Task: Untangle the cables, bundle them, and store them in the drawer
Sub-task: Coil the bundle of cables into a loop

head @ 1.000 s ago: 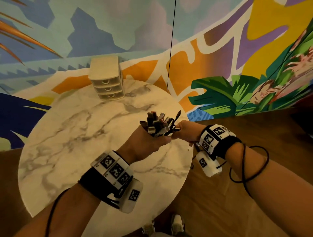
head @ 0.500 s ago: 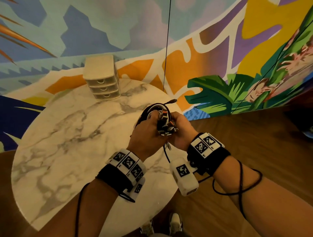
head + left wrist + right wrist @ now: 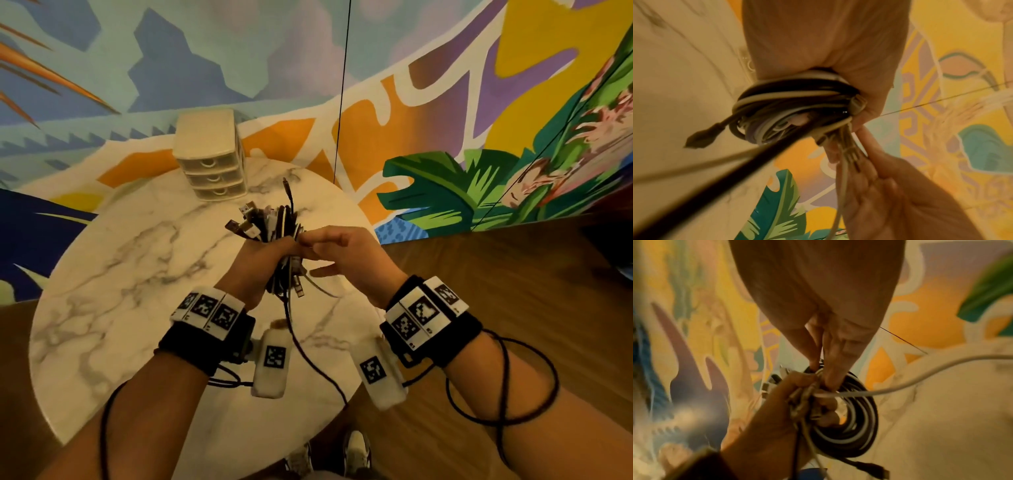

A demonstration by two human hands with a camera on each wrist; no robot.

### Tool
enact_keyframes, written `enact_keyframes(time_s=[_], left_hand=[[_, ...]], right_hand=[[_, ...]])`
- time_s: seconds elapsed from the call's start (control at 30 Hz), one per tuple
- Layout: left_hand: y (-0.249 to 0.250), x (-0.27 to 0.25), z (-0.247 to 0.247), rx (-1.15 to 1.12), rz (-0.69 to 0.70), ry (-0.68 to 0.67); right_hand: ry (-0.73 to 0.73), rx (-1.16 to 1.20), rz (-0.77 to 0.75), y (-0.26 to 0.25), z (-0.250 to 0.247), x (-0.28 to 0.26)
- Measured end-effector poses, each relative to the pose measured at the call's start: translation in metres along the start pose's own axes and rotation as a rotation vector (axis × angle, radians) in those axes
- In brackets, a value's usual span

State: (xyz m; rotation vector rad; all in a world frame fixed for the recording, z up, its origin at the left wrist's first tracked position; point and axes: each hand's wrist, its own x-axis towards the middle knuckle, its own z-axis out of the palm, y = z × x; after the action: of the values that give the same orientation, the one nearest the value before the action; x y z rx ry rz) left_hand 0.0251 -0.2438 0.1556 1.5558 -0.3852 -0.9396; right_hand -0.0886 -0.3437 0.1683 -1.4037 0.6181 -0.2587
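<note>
A bundle of black and white cables (image 3: 279, 226) is held above the marble table (image 3: 137, 274), coiled, with several plugs sticking up. My left hand (image 3: 274, 253) grips the coil around its middle; in the left wrist view the coil (image 3: 793, 100) lies wrapped in that hand (image 3: 865, 113). My right hand (image 3: 310, 243) pinches the coil's top edge with thumb and forefinger, seen close in the right wrist view (image 3: 824, 366). One black cable (image 3: 308, 359) hangs loose below the bundle, and a white cable (image 3: 920, 374) trails off sideways. The small beige drawer unit (image 3: 210, 161) stands at the table's far edge, drawers closed.
The round table ends just right of my hands, with wooden floor (image 3: 496, 274) beyond. A painted wall (image 3: 411, 85) rises behind the table. A thin black line (image 3: 342, 85) hangs down in front of the wall. My shoes (image 3: 356, 452) show below.
The bundle has turned so its plugs point up and away again. My right hand has shifted from beside the coil to pinching its top edge, and a black cable now dangles.
</note>
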Motion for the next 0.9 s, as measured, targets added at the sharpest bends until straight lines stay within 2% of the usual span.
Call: enact_keyframes(time_s=[0.07, 0.13, 0.17, 0.27, 0.3, 0.37, 0.5, 0.73, 0.9], left_hand=[[0.003, -0.004, -0.003, -0.017, -0.008, -0.057], [0.007, -0.009, -0.005, -0.091, -0.02, -0.109], [0.009, -0.011, -0.007, -0.137, -0.03, -0.148], [0.015, -0.017, -0.009, -0.197, -0.039, -0.25], [0.016, -0.018, -0.009, -0.195, -0.032, -0.267], [0.02, -0.02, -0.009, -0.209, -0.028, -0.287], [0.024, -0.023, -0.01, -0.172, -0.014, -0.297], [0.02, -0.025, 0.002, -0.133, 0.043, -0.172], [0.023, -0.024, 0.0, -0.184, 0.043, -0.231]], right_hand=[[0.192, -0.173, -0.121, 0.003, -0.001, 0.002], [0.319, -0.234, -0.137, 0.01, -0.006, 0.005], [0.283, -0.211, -0.093, 0.014, -0.008, 0.006], [-0.094, -0.046, 0.062, 0.022, -0.006, 0.004], [-0.196, 0.019, 0.078, 0.024, -0.004, 0.003], [-0.296, 0.124, 0.074, 0.024, 0.002, 0.0], [-0.284, 0.092, -0.004, 0.019, 0.011, -0.004], [-0.18, 0.103, -0.078, 0.016, 0.022, -0.002], [-0.166, 0.06, -0.098, 0.017, 0.014, 0.003]])
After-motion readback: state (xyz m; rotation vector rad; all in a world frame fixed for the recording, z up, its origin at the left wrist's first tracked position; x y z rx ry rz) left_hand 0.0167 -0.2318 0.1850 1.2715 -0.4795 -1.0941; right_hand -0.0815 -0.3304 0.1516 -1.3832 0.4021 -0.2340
